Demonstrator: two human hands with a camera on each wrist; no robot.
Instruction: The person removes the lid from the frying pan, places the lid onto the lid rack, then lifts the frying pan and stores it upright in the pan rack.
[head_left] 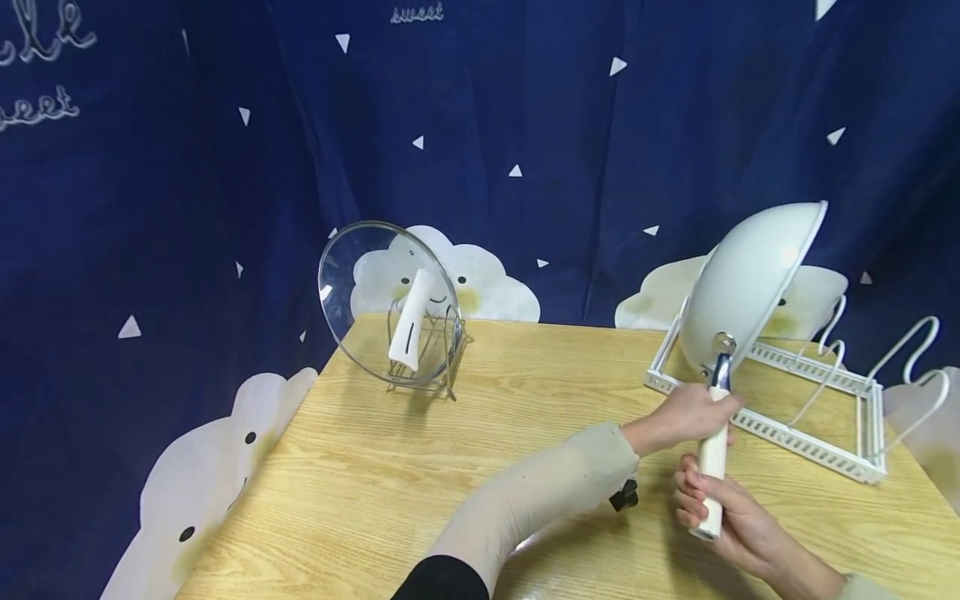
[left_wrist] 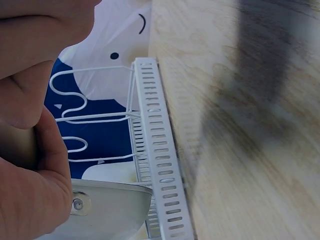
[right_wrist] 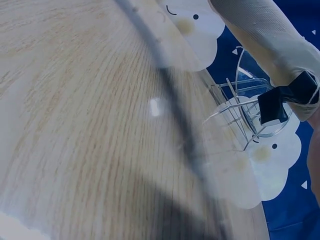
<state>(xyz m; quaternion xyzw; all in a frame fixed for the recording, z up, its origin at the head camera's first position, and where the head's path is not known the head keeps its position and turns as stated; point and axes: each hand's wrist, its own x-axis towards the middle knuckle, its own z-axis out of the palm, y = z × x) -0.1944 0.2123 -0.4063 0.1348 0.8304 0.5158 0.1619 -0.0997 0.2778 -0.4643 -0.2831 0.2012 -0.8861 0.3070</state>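
Note:
A white wok (head_left: 742, 279) stands on its side at the left end of a white wire rack (head_left: 813, 450), its handle pointing toward me. My left hand (head_left: 690, 414) grips the handle (head_left: 712, 458) near its metal neck. Lower down, the fingers of my right hand (head_left: 731, 508) are wrapped round the handle's end. From the left wrist view, the wok's rim (left_wrist: 112, 210) lies close against the rack's slotted rail (left_wrist: 160, 150); whether it rests on the rail I cannot tell. The right wrist view shows no fingers of the right hand.
At the back left, a glass lid (head_left: 360, 292) with a white handle leans in a small metal wire stand (head_left: 450, 367). Curved wire dividers (head_left: 911, 367) rise from the rack's right part. A dark blue curtain (head_left: 562, 125) hangs behind the wooden table (head_left: 360, 483).

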